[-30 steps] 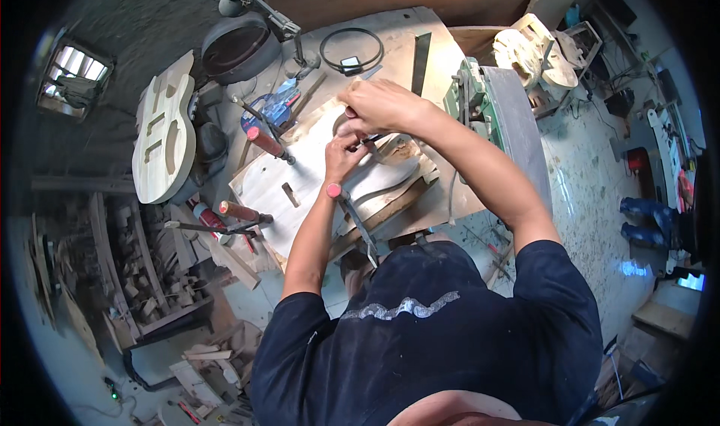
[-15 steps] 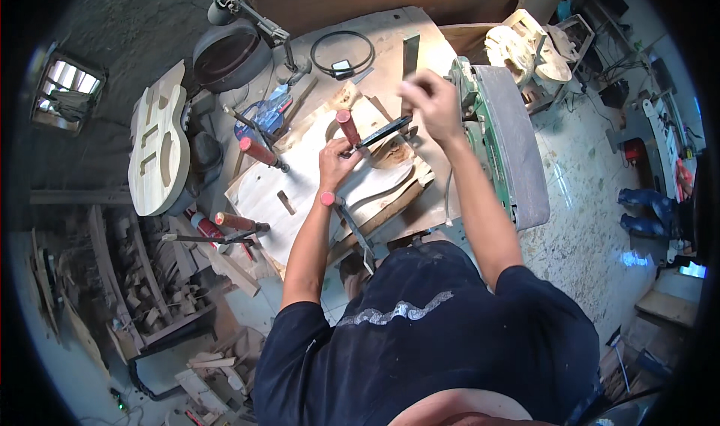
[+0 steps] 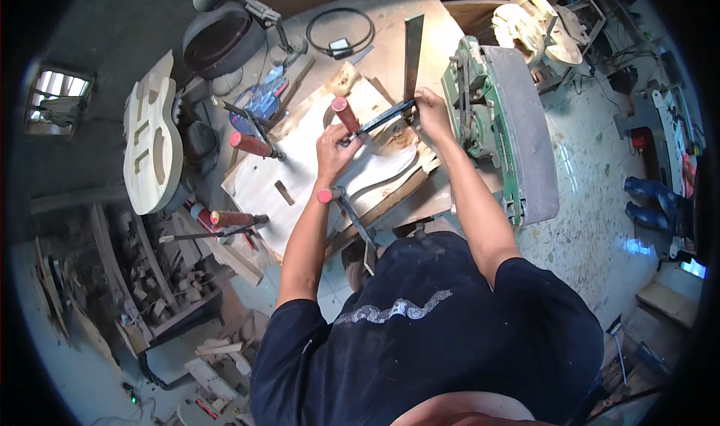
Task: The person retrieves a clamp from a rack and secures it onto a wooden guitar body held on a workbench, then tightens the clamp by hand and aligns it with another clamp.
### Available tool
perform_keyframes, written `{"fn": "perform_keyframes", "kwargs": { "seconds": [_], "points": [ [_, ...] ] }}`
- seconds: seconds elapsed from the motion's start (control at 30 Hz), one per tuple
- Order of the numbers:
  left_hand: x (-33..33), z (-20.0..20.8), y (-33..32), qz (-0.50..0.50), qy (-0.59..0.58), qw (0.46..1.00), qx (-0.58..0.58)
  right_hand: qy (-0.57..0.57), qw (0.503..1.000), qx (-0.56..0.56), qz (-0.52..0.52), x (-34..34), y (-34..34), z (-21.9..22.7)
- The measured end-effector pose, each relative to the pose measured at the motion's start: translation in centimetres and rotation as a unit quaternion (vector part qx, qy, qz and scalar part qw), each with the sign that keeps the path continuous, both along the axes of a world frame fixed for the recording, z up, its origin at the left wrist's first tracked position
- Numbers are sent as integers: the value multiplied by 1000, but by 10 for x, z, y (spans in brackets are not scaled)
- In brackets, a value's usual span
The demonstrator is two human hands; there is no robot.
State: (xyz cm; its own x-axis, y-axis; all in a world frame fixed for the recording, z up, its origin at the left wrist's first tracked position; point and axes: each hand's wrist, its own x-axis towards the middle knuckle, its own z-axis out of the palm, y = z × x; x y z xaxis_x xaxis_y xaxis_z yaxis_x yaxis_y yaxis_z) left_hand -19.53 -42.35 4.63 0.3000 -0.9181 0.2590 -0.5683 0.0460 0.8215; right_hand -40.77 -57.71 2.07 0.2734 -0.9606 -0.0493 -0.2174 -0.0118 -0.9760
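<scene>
A bar clamp (image 3: 388, 116) with a red handle stands over a pale wooden guitar-shaped piece (image 3: 300, 172) on the workbench. My left hand (image 3: 334, 154) is closed about the lower end of its screw, just below the red handle (image 3: 344, 114). My right hand (image 3: 433, 115) grips the clamp where its dark arm meets the long upright bar (image 3: 412, 58); some of those fingers are hidden behind it. Other red-handled clamps sit along the piece's edges: one near my left forearm (image 3: 330, 194), one at the far left (image 3: 253, 144) and one at the near left (image 3: 236, 218).
Right of the bench stands a green belt sander (image 3: 517, 137). A desk lamp (image 3: 225, 40) and a coiled black cable (image 3: 340, 32) lie toward the back. Another carved guitar body (image 3: 156, 145) leans at the left, above a rack of wood offcuts (image 3: 150, 276).
My right hand, blurred above the clamp arm before, has come down onto the clamp by its bar. My left hand stays at the screw. The whole view has shifted slightly.
</scene>
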Motion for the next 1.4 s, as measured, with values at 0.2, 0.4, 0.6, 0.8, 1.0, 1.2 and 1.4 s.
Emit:
{"fn": "perform_keyframes", "kwargs": {
  "seconds": [0.2,0.4,0.6,0.8,1.0,1.2,1.4],
  "points": [
    [-3,0,-5,-4,-5,1000,-13,-61,996,-62,-18,-2,2,-13],
    [2,-4,-4,1,-6,999,-36,-5,1000,0,19,-6,13,15],
    [2,-4,-6,-9,-31,999,-4,-75,983,-170,-1,3,49,82],
    [1,3,-2,-21,-34,999,23,-139,904,-94,393,55,36,146],
    [4,-2,-1,-20,-37,999,-10,-6,908,-178,380,66,43,152],
    [11,0,-1,-44,9,998,38,53,890,-370,262,64,56,152],
    [6,4,2,-47,142,985,90,-48,864,-93,492,64,12,147]
  ]
}}
